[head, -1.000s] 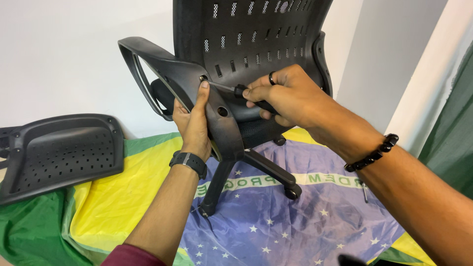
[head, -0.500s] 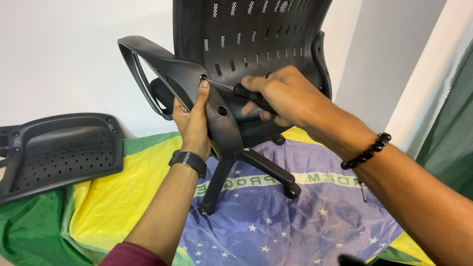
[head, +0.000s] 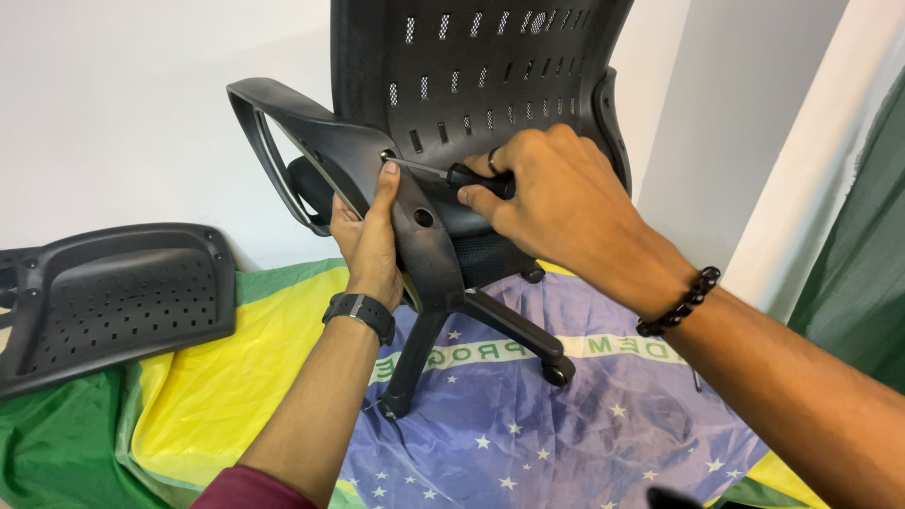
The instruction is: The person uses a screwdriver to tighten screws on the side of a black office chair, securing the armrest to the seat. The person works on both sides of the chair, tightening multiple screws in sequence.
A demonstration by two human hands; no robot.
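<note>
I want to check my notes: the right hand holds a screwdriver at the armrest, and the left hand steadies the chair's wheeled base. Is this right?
Not quite. In the head view, the left hand grips the armrest, not the wheeled base. The right hand does hold the screwdriver at the armrest.

No packages, labels, signs or screens visible.

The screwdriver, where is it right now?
The screwdriver is in the middle of the head view, held in the right hand, its tip at the armrest that the left hand steadies.
</note>
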